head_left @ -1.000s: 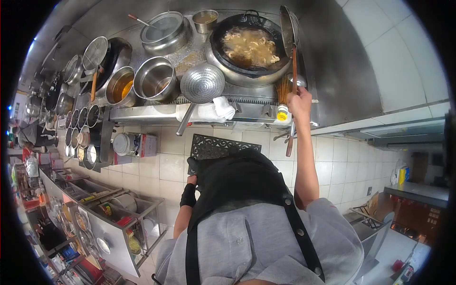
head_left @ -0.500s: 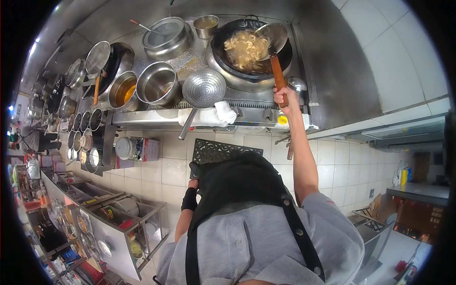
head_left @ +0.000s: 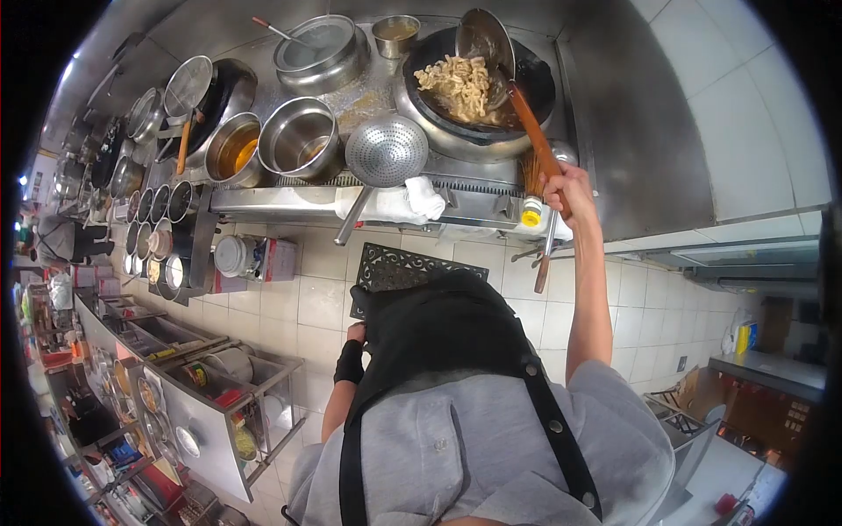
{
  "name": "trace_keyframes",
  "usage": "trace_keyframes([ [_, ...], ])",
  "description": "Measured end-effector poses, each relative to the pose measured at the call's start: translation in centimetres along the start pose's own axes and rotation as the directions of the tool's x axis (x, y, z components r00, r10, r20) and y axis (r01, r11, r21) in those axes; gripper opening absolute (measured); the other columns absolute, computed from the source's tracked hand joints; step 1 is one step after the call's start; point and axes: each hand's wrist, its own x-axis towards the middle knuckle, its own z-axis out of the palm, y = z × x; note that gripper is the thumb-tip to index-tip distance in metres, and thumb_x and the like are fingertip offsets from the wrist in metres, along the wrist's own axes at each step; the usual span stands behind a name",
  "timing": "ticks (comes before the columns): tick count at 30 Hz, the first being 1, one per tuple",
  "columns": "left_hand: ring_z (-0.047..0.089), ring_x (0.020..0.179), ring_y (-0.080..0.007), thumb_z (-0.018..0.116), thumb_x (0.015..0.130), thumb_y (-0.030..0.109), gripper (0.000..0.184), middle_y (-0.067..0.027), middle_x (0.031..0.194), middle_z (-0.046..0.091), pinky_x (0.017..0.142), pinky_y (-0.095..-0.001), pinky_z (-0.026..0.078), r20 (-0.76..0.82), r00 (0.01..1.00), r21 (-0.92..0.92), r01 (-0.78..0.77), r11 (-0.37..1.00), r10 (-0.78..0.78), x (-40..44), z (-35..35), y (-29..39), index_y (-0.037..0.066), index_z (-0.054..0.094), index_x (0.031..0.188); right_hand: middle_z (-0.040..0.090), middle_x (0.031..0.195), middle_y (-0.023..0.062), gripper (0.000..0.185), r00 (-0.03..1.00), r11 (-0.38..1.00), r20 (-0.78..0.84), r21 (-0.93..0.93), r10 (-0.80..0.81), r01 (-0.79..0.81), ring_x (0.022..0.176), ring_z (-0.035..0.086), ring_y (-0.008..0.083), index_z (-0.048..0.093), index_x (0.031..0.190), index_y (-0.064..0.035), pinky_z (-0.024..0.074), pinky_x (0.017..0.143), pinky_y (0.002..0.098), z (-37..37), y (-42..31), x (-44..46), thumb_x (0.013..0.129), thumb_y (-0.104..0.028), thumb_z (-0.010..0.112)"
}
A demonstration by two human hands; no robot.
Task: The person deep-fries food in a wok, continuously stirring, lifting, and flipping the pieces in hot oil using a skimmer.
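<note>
My right hand (head_left: 568,191) is wrapped round the wooden handle of a large round metal ladle (head_left: 485,44). The ladle's bowl is tilted on its side over the right part of a black wok (head_left: 421,89) on the stove. Beside it, in the wok, lies a heap of pale strips of food (head_left: 460,86) in brownish liquid. My left hand (head_left: 355,334) hangs low by the black apron, with a black band round the wrist; its fingers are mostly hidden.
A perforated strainer (head_left: 386,151) rests at the stove's front edge beside a white cloth (head_left: 423,200). Left of it stand a steel pot (head_left: 300,145) and a pot of orange liquid (head_left: 233,151). A bamboo brush (head_left: 532,175) and yellow-capped bottle (head_left: 531,213) sit near my right hand.
My right hand has moved right and slightly down. The ladle's bowl has risen and tipped onto its side, and the food now stands heaped higher in the wok.
</note>
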Motion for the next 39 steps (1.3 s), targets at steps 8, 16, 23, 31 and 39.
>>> trace_keyframes([
  [8, 0.066, 0.092, -0.0380, 0.053, 0.084, 0.015, 0.021, -0.0205, 0.099, 0.068, 0.079, -0.0478, 0.054, 0.062, 0.998, 0.101, 0.011, 0.995, -0.017, 1.7, 0.7, -1.0, 0.006, 0.068, 0.097, 0.050, 0.064, 0.0063, 0.023, 0.994, 0.989, -0.084, 0.119, -0.074, 0.083, 0.041, 0.040, 0.0080, 0.054, 0.086, 0.0074, 0.0250, 0.035, 0.0230, 1.9, -1.6, -2.0, 0.065, 0.012, 0.048],
  [16, 0.068, 0.089, -0.0327, 0.053, 0.083, 0.013, 0.023, -0.0161, 0.097, 0.070, 0.080, -0.0437, 0.055, -0.015, 0.996, 0.062, 0.085, 0.994, -0.084, 1.2, 1.6, -0.3, 0.008, 0.073, 0.095, 0.050, 0.069, 0.0075, 0.024, 0.975, 0.987, -0.190, 0.090, -0.116, 0.135, 0.040, 0.038, 0.0076, 0.051, 0.093, 0.0054, 0.0270, 0.034, 0.0227, 1.3, -3.0, -3.4, 0.069, 0.012, 0.048],
  [23, 0.069, 0.090, -0.0312, 0.053, 0.083, 0.014, 0.024, -0.0168, 0.092, 0.071, 0.080, -0.0432, 0.055, 0.007, 0.996, 0.001, 0.093, 0.996, -0.093, 1.5, 1.4, -0.2, 0.007, 0.073, 0.095, 0.047, 0.050, 0.0062, 0.014, 0.896, 0.976, -0.392, -0.139, -0.211, 0.169, 0.036, 0.039, 0.0109, 0.055, 0.081, 0.0022, 0.0272, 0.034, 0.0269, 1.5, -0.9, 0.0, 0.069, 0.007, 0.051],
  [31, 0.069, 0.089, -0.0332, 0.052, 0.088, 0.020, 0.025, -0.0167, 0.099, 0.070, 0.078, -0.0458, 0.054, 0.030, 0.979, -0.179, 0.204, 0.963, -0.202, 2.2, 2.5, -1.0, 0.007, 0.070, 0.099, 0.039, 0.053, 0.0033, 0.011, 0.994, 0.886, -0.035, 0.457, 0.100, -0.073, 0.038, 0.037, 0.0122, 0.050, 0.080, 0.0078, 0.0286, 0.036, 0.0250, 0.5, 2.8, 5.6, 0.069, 0.008, 0.052],
  [39, 0.068, 0.093, -0.0332, 0.050, 0.089, 0.022, 0.028, -0.0166, 0.104, 0.070, 0.081, -0.0450, 0.054, -0.001, 0.999, 0.044, 0.040, 0.998, -0.040, 0.6, 1.4, -0.6, 0.013, 0.070, 0.107, 0.048, 0.077, 0.0094, 0.031, 0.968, 0.825, 0.249, 0.540, 0.032, -0.166, 0.047, 0.040, 0.0087, 0.046, 0.101, 0.0082, 0.0325, 0.037, 0.0208, -2.6, 5.1, 10.7, 0.070, 0.010, 0.049],
])
